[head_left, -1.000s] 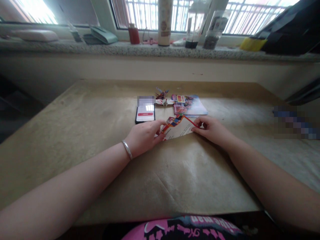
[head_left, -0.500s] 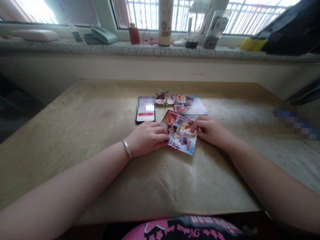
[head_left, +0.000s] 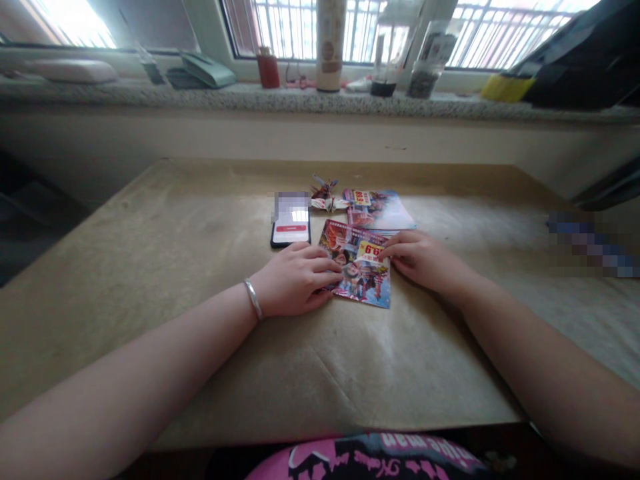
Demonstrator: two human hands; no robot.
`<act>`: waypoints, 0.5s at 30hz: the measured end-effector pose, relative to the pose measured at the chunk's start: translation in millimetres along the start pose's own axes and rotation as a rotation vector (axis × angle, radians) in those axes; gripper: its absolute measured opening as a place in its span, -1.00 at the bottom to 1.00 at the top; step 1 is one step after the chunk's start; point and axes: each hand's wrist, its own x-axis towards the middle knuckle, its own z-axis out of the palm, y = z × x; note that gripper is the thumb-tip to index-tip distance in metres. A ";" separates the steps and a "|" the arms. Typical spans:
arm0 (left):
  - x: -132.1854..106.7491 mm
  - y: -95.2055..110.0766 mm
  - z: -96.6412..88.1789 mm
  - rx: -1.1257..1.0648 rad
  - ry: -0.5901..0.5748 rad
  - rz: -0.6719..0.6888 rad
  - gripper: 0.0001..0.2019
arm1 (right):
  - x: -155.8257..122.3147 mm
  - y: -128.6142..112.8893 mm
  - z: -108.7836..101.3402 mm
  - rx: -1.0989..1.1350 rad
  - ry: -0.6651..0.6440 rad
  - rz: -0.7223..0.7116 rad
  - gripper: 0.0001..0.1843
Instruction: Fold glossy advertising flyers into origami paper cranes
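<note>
A square printed flyer point(head_left: 367, 285), colourful with a yellow price patch, lies on the table between my hands. My left hand point(head_left: 300, 280), with a silver bangle at the wrist, holds its left side, fingers curved over the edge. Across from it, my right hand point(head_left: 420, 260) pinches the right edge near the yellow patch between thumb and fingers; the thumb is partly hidden. Just beyond the flyer sits a stack of similar flyers point(head_left: 383, 210). To its left is a small folded paper figure point(head_left: 327, 195), made of printed paper. A phone point(head_left: 291, 227) with a lit screen lies beyond my left hand.
The table point(head_left: 200, 373) has a brown covering and meets a wall below a stone windowsill point(head_left: 280, 100). On the sill stand a red bottle point(head_left: 269, 69), a tall cylinder point(head_left: 330, 53), clear containers and a green case point(head_left: 207, 70). A blurred-out item point(head_left: 593, 247) lies far right.
The flyer has turned slightly and lies flatter and squarer to me. My left fingers reach a little further onto it, and my right fingers have shifted slightly along its right edge.
</note>
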 end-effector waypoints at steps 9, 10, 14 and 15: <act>4.0 3.9 5.6 0.106 0.126 -0.107 -0.76 | 0.6 -36.0 -6.9 0.021 -0.052 -0.148 -0.77; 4.4 4.3 5.8 0.111 0.133 -0.120 -0.76 | 0.7 -39.5 -6.8 0.028 -0.071 -0.161 -0.74; 5.4 4.8 6.1 0.115 0.139 -0.124 -0.76 | 1.3 -45.7 -3.9 0.002 -0.142 -0.201 -0.62; 5.6 4.9 6.3 0.112 0.135 -0.123 -0.76 | 1.4 -45.7 -2.8 -0.004 -0.152 -0.202 -0.61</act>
